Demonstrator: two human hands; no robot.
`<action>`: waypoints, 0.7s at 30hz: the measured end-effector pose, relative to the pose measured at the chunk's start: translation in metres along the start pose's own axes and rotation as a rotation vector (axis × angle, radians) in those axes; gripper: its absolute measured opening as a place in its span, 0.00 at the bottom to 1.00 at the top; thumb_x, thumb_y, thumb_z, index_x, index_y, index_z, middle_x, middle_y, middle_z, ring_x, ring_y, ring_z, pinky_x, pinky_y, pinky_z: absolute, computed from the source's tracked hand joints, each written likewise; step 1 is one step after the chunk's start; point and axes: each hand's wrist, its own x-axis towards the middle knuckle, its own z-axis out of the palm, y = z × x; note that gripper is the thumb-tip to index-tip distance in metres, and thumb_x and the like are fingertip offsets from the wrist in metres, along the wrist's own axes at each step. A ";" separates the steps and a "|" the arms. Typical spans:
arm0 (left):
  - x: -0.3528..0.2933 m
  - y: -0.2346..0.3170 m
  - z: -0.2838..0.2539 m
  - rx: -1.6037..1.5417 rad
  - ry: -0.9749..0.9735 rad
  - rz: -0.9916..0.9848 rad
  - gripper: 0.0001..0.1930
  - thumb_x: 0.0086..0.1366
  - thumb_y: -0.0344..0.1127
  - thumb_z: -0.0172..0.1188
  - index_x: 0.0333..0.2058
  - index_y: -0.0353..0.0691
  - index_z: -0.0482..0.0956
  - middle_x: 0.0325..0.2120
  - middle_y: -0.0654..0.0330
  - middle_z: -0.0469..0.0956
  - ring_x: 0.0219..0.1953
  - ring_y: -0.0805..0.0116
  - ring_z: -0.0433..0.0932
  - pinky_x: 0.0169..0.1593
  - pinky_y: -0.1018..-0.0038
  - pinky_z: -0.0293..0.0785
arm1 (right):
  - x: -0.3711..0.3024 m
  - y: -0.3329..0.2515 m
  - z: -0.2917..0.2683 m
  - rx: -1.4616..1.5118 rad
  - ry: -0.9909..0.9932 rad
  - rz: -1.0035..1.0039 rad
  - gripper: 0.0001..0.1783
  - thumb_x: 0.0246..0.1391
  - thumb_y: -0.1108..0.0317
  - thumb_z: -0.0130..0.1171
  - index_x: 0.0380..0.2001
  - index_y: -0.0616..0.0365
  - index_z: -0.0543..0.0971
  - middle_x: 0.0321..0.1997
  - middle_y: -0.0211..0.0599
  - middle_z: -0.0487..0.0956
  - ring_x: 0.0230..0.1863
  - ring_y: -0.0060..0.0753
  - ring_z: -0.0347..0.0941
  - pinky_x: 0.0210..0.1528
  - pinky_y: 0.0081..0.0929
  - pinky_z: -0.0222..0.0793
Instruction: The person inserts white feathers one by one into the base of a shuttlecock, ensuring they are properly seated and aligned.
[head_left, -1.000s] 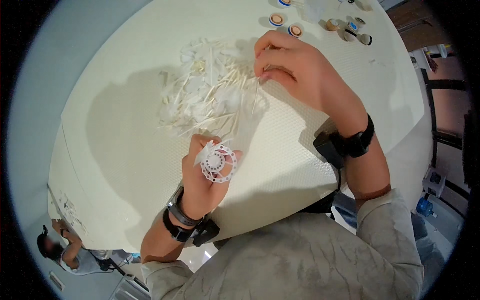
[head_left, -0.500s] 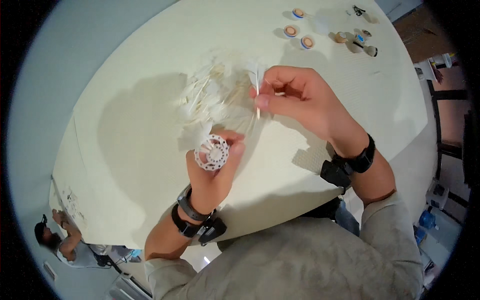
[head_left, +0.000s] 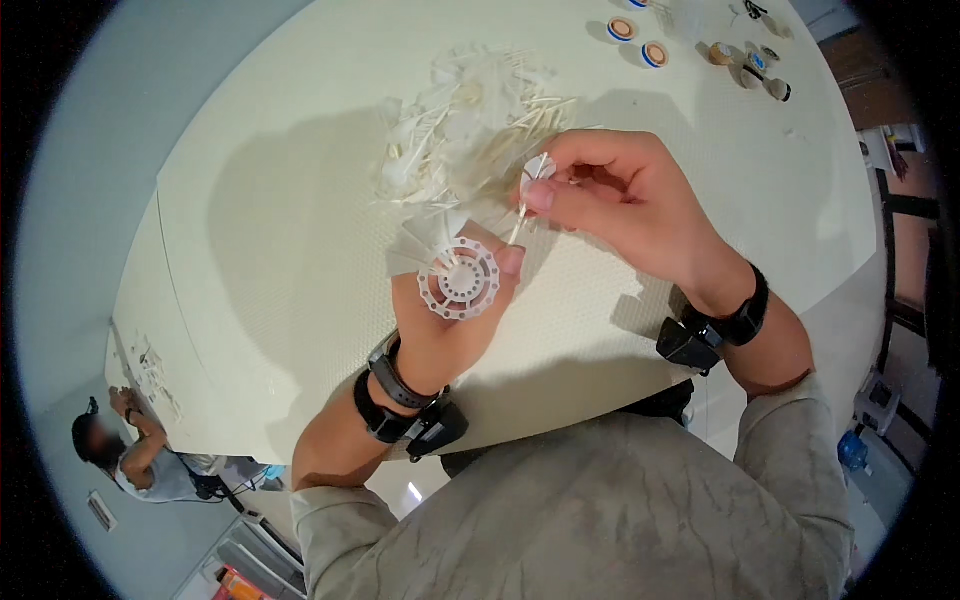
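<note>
My left hand (head_left: 445, 325) holds a white round plastic ring with holes around its rim (head_left: 459, 281), a few white feathers standing in it. My right hand (head_left: 625, 205) pinches a single white feather (head_left: 528, 195) by its quill, its tip close to the ring's right edge. Both hands hover over the near part of the cream round table (head_left: 270, 250). Just beyond them lies a loose pile of white feathers (head_left: 470, 130) on the table.
Small round tape rolls (head_left: 640, 42) and other small items (head_left: 750, 62) lie at the table's far right. Another person (head_left: 135, 455) sits low at the lower left, beyond the table's edge. Dark furniture (head_left: 905, 260) stands at the right.
My right hand has lifted a feather out of the pile and brought it toward the ring. My left hand has raised the ring slightly toward the pile.
</note>
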 end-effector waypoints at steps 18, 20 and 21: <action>0.010 0.006 0.004 0.107 -0.037 -0.054 0.06 0.65 0.30 0.67 0.33 0.34 0.80 0.25 0.65 0.79 0.29 0.79 0.75 0.34 0.77 0.72 | -0.012 -0.017 0.005 -0.030 0.236 -0.223 0.05 0.60 0.74 0.65 0.37 0.65 0.83 0.30 0.29 0.83 0.27 0.14 0.75 0.31 0.13 0.69; 0.011 0.003 0.005 0.125 -0.011 -0.019 0.07 0.64 0.31 0.68 0.33 0.34 0.81 0.24 0.65 0.80 0.28 0.79 0.74 0.34 0.77 0.72 | -0.014 -0.015 0.009 0.002 0.234 -0.266 0.05 0.59 0.75 0.65 0.38 0.65 0.83 0.30 0.30 0.83 0.27 0.15 0.75 0.31 0.14 0.70; 0.012 0.002 0.004 0.121 -0.023 0.019 0.08 0.64 0.32 0.67 0.35 0.34 0.79 0.24 0.60 0.80 0.26 0.72 0.75 0.33 0.75 0.73 | -0.016 -0.015 0.009 -0.126 0.180 -0.310 0.05 0.61 0.77 0.61 0.40 0.65 0.81 0.35 0.38 0.84 0.30 0.18 0.76 0.31 0.16 0.71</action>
